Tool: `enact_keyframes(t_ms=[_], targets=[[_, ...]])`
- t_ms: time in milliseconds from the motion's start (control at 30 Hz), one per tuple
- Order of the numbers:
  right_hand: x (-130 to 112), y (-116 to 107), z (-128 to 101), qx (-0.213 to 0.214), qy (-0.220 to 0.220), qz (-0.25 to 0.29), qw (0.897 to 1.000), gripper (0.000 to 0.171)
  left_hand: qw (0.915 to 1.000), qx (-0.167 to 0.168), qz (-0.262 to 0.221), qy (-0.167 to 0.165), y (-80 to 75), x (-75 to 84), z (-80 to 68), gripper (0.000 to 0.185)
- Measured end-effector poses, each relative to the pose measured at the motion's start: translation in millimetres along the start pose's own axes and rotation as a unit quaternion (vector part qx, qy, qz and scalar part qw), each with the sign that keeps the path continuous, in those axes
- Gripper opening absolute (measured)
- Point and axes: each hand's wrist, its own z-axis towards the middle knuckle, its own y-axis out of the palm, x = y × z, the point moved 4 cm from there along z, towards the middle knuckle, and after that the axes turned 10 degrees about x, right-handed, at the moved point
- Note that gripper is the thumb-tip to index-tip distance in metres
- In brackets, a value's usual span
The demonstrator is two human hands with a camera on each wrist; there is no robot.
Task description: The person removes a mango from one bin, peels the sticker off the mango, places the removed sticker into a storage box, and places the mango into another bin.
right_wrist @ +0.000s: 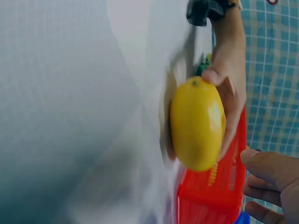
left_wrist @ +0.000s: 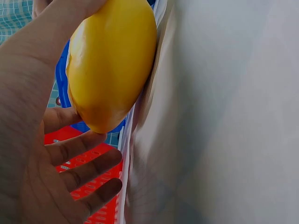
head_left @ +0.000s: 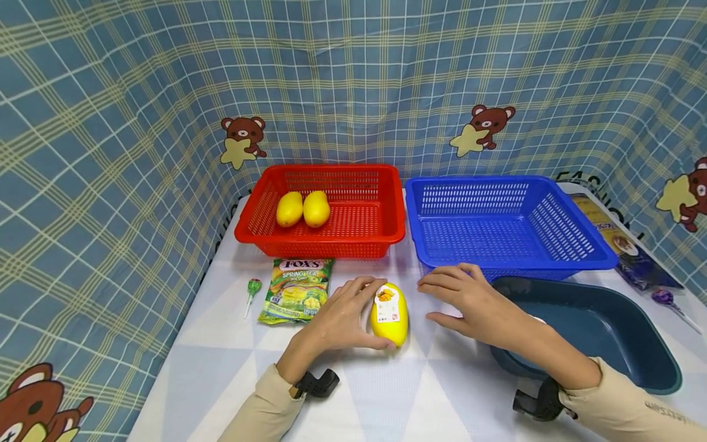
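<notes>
- Plaid bear-print cloth is being hung behind a pale table (head_left: 386, 393).
- At the near centre, a yellow mango (head_left: 390, 315) is being cupped on the table by the left hand (head_left: 339, 319), fingers curled round it.
- Just right, the right hand (head_left: 469, 304) is being held flat, fingers apart.
- Judged risk: the smooth mango is being gripped from one side only, so it could roll away.

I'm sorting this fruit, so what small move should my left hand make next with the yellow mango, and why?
Probably lift it toward the red basket. Your left hand already grips the mango on the table, and two like it lie in that basket; the blue basket holds nothing.
</notes>
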Motion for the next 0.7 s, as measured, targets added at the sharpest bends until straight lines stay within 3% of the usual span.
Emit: enact_keyframes(t_ms=[433, 700], targets=[[-12.3, 35.1, 13.5, 0.006, -0.054, 0.014, 0.998, 0.049, 1.0000, -0.003, -0.002, 0.003, 0.7, -0.6, -0.3, 0.112], [-17.1, 40.0, 19.3, 0.028, -0.099, 0.034, 0.994, 0.030, 0.9999, -0.003, 0.004, 0.011, 0.4, 0.8, -0.7, 0.112]])
